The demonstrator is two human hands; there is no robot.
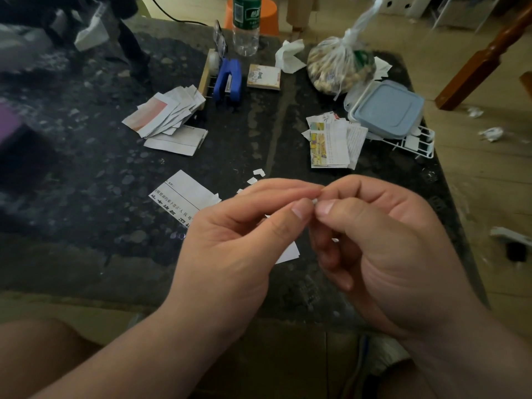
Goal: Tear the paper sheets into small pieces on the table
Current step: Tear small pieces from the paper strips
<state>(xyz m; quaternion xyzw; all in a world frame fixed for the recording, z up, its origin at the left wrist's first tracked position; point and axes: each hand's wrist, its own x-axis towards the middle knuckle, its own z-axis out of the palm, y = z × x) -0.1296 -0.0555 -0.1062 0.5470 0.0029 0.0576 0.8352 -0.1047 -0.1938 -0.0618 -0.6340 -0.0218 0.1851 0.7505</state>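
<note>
My left hand point(244, 234) and my right hand point(383, 240) meet above the dark table point(86, 226), and each pinches a tiny white paper scrap point(314, 201) between thumb and forefinger. A printed sheet point(181, 197) lies flat under my left hand, partly hidden by it. A white corner of paper point(289, 253) shows between my hands. A few small torn bits point(257, 175) lie just beyond my fingers. A stack of torn sheets point(164, 116) sits at the left and a colour-printed stack point(331, 139) at the right.
At the back of the table stand a blue stapler point(227, 79), a notepad point(263, 76), a water bottle point(246, 24), a tied plastic bag point(339, 64), a crumpled tissue point(289, 56) and a blue-lidded box point(387, 108) on a white wire rack point(417, 142). Paper scraps litter the wooden floor point(489, 133).
</note>
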